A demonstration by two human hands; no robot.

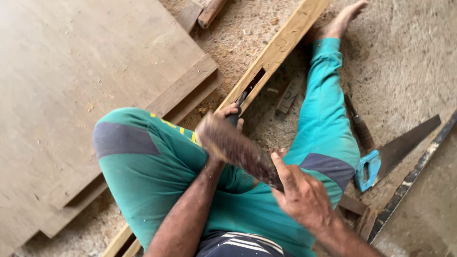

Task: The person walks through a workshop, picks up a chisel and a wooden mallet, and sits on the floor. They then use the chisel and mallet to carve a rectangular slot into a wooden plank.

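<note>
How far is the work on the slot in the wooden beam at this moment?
Done: a long slot is already open in the beam. In hand: the left hand holds a chisel at the slot's near end, and the right hand holds a wooden mallet, blurred. Left: its depth and finish cannot be judged. The saw lies aside on the floor.

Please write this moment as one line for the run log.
left hand: holds chisel in beam slot | right hand: grips wooden mallet, blurred | handsaw: on floor
</note>
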